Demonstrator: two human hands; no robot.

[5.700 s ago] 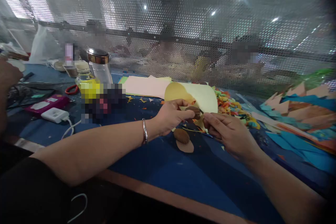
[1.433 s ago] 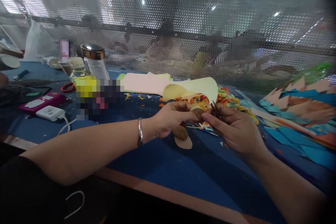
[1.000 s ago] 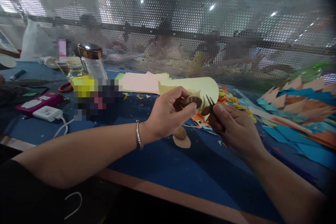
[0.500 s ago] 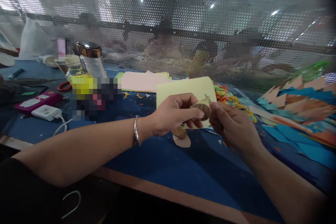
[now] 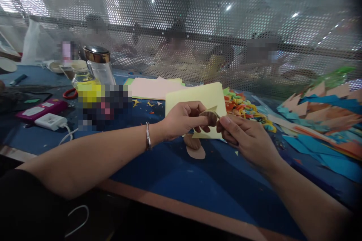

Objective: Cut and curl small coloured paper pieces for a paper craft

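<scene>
My left hand (image 5: 186, 118), a silver bangle at its wrist, pinches a small curved piece of yellow paper (image 5: 210, 113) between thumb and fingers. Close against it, my right hand (image 5: 240, 130) is closed around small scissors (image 5: 217, 116); only a thin metal part shows, and the handles are hidden in the fingers. A pale yellow sheet (image 5: 195, 96) lies behind both hands. Below the left hand, a brown ridged oval piece (image 5: 192, 142) rests partly over a pale pink oval of paper (image 5: 196, 153) on the blue table.
Colourful paper scraps (image 5: 246, 107) are heaped behind my right hand. Blue and peach pointed paper pieces (image 5: 325, 109) stand at the right. Pink sheets (image 5: 155, 88) lie at the back. A lidded bottle (image 5: 98, 64), white charger (image 5: 51, 121) and magenta box (image 5: 42, 111) are left. A perforated screen (image 5: 181, 45) rises behind.
Both hands have shifted slightly left together with the curved yellow paper. The scissor tips, visible above the paper before, are now mostly hidden. More of the brown oval shows.
</scene>
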